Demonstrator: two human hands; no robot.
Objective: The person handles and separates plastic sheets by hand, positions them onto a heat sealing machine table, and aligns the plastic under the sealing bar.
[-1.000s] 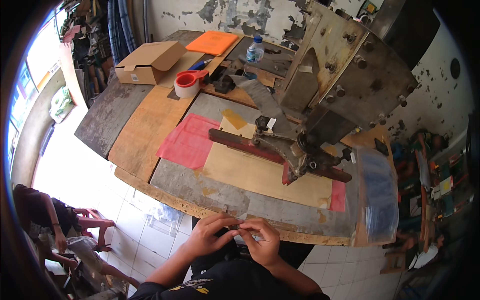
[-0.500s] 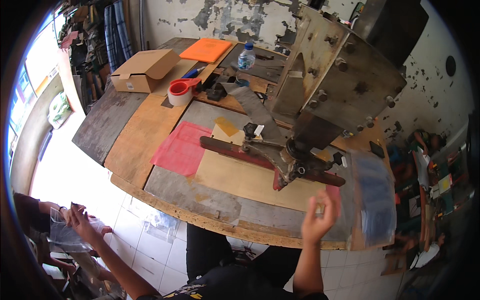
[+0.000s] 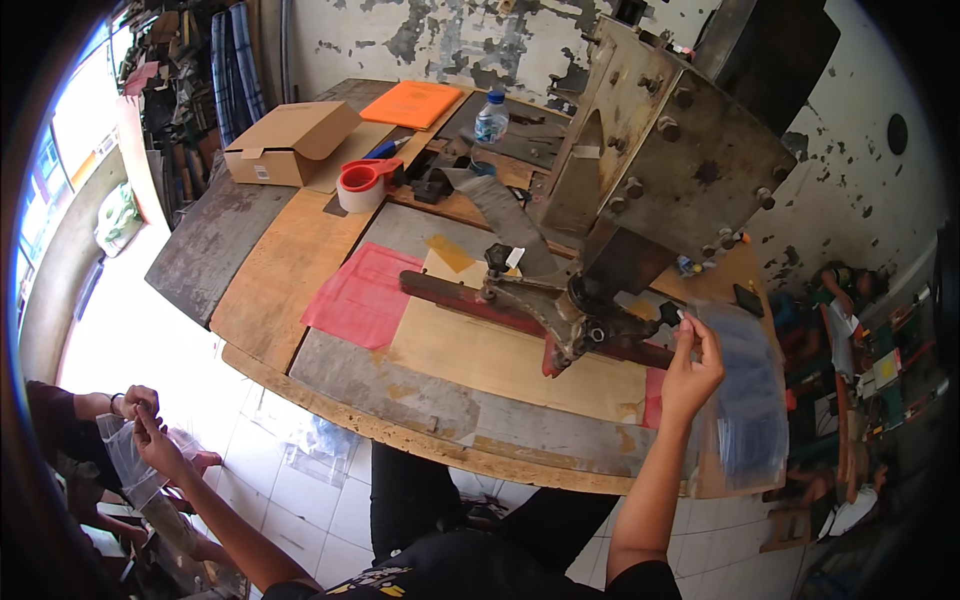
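Note:
At the far left, my left hand [image 3: 158, 448] is closed on a clear plastic bag [image 3: 122, 455], right beside another person's hand [image 3: 138, 398]. My right hand [image 3: 695, 372] is raised at the right end of the press's clamp bar [image 3: 640, 350]. Its fingertips pinch a small white tab at a black knob [image 3: 670, 313]. A matching knob [image 3: 497, 257] stands on the bar's left side. Beneath the bar lies a tan sheet [image 3: 500, 360], with a pink sheet [image 3: 355, 290] showing past its left end and a bit of pink at its right.
A heavy metal press [image 3: 690, 150] stands over the table's right side. Clear plastic sheets [image 3: 750, 400] are stacked at the right edge. Farther back are a cardboard box [image 3: 290, 140], a red tape dispenser [image 3: 362, 185], an orange packet [image 3: 412, 104] and a water bottle [image 3: 491, 120].
My right hand has moved right and up from above the table's front to the knob. My left hand has shifted slightly, and the bag has bunched and turned.

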